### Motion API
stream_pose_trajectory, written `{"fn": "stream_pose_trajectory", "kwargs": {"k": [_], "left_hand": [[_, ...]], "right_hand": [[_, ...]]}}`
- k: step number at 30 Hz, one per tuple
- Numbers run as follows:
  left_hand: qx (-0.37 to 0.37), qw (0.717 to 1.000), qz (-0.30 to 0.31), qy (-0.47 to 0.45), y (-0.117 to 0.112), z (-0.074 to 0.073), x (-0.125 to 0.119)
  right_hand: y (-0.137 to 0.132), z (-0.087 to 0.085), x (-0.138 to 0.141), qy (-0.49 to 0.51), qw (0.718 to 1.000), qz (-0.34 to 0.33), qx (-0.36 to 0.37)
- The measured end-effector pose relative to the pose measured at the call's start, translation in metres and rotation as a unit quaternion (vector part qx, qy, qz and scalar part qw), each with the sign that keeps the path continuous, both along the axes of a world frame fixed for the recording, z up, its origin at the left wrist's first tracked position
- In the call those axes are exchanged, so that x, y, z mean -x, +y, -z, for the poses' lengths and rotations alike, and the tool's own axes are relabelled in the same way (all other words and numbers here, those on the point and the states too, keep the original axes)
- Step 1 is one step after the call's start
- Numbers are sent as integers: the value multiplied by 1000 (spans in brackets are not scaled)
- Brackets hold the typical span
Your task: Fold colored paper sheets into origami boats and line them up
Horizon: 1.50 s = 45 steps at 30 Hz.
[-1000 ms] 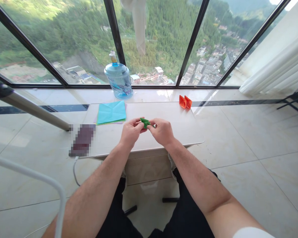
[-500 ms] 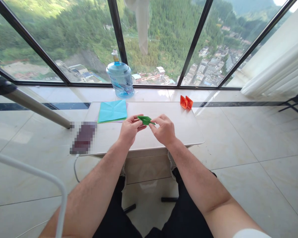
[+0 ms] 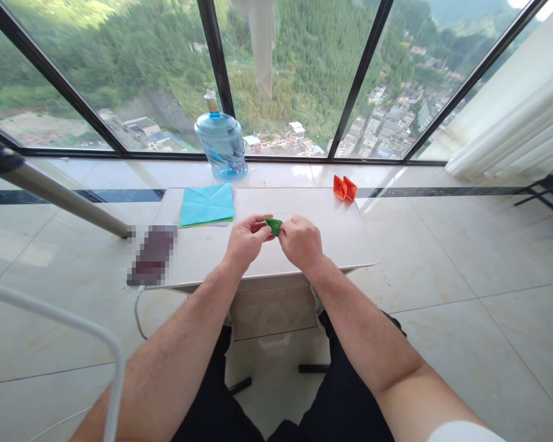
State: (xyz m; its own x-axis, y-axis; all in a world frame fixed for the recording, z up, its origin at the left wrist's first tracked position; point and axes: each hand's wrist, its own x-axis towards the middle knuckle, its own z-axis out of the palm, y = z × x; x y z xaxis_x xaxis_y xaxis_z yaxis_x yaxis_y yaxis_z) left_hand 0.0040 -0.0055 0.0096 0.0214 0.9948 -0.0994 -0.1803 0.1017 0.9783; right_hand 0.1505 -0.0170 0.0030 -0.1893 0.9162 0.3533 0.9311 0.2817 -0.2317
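A small folded green paper (image 3: 273, 225) is held just above a low white table (image 3: 350, 239). My left hand (image 3: 247, 239) pinches its left side and my right hand (image 3: 300, 240) pinches its right side, fingers of both closed on it. Most of the paper is covered by my fingertips. A stack of coloured paper sheets (image 3: 206, 206), turquoise on top, lies at the table's far left. A finished orange folded paper figure (image 3: 345, 188) stands at the far right edge.
A blurred dark flat object (image 3: 153, 255) lies on the table's left end. A blue water jug (image 3: 222, 146) stands on the sill by the window. A metal pole (image 3: 59, 196) slants in from the left; a white tube (image 3: 74, 331) curves at lower left.
The green paper was stretched out flat between my hands half a second ago; my hands have since come together and it now looks shorter and more folded.
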Motion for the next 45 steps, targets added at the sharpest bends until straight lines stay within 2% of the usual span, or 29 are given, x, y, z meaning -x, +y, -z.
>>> {"fn": "stream_pose_trajectory", "kwargs": {"k": [9,17,31,35,40,43,45], "left_hand": [[4,1000,-14,-6,2,3,0],[7,1000,-2,-13,2,5,0],[80,991,40,-101,-3,11,-11],[97,986,60,-125,-4,12,-13],[105,980,27,-167,1,12,-10],[94,974,-5,-205,10,12,0],[88,971,-16,-222,16,11,7]], "right_hand": [[-2,-2,2,-13,1000,-3,14],[-2,-3,2,-39,999,-15,18],[-1,0,4,75,997,10,5],[0,3,4,96,995,-2,-1],[1,4,6,164,986,4,-8],[-2,1,4,199,978,16,-54],[-5,1,1,200,977,-4,-78]]}}
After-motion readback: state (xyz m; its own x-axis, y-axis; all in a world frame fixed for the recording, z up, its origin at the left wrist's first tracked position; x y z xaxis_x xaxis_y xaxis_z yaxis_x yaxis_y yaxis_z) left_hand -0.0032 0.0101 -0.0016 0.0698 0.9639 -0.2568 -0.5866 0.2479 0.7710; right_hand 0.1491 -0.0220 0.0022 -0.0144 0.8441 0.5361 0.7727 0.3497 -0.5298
